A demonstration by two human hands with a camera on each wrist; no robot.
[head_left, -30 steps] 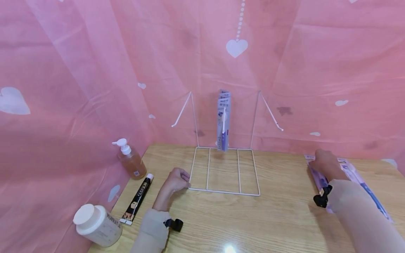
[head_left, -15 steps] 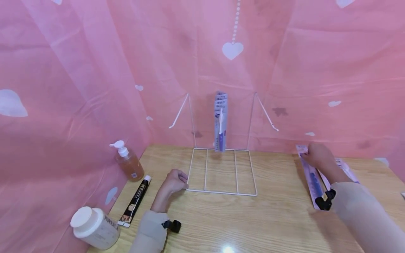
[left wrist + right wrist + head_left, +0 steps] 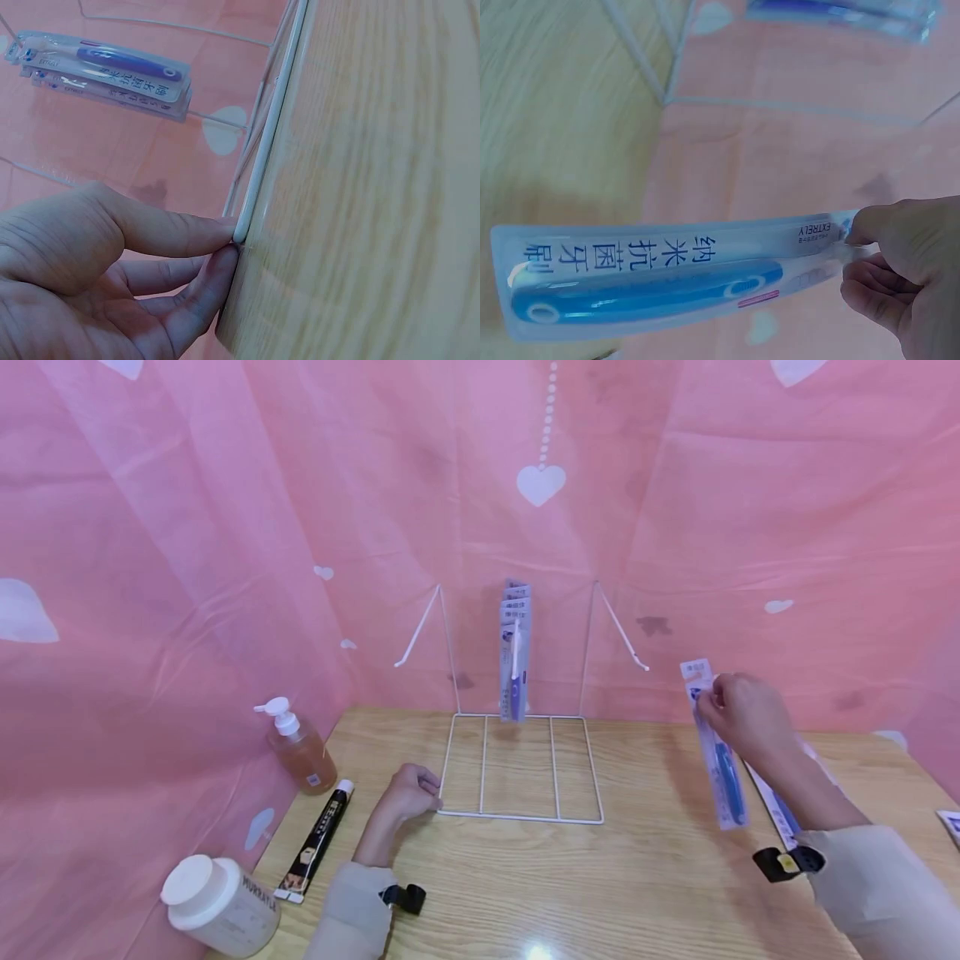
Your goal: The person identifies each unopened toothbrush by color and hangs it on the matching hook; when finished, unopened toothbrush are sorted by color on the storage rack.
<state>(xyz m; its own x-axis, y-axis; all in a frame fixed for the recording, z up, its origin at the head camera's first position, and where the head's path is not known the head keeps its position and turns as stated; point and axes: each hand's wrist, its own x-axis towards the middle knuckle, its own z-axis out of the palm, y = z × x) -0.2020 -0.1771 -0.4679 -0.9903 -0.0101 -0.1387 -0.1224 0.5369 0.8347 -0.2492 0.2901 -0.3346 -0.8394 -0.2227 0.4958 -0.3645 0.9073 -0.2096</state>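
Note:
My left hand (image 3: pixel 407 792) pinches the front left corner of a white wire rack (image 3: pixel 521 817) between thumb and fingers; the left wrist view shows the thumb tip on the wire (image 3: pixel 259 172). On the rack's middle hook hang several packaged toothbrushes (image 3: pixel 515 652), one behind another. At the right, my right hand (image 3: pixel 750 714) holds a packaged toothbrush (image 3: pixel 723 777) with a blue handle near its upper end, raised off the table and slightly tilted. The right wrist view shows this blue toothbrush package (image 3: pixel 652 281) pinched by thumb and fingers.
More toothbrush packages (image 3: pixel 780 810) lie under my right forearm, partly hidden. On the left stand a pump bottle (image 3: pixel 302 758) and a white jar (image 3: pixel 225 906), with a black tube (image 3: pixel 315 843) lying beside them. The rack's two outer hooks (image 3: pixel 621 627) carry nothing.
My right hand has lifted the blue toothbrush package from the table and brought it left and upward. The left hand keeps its hold on the rack corner. The head view has shifted slightly.

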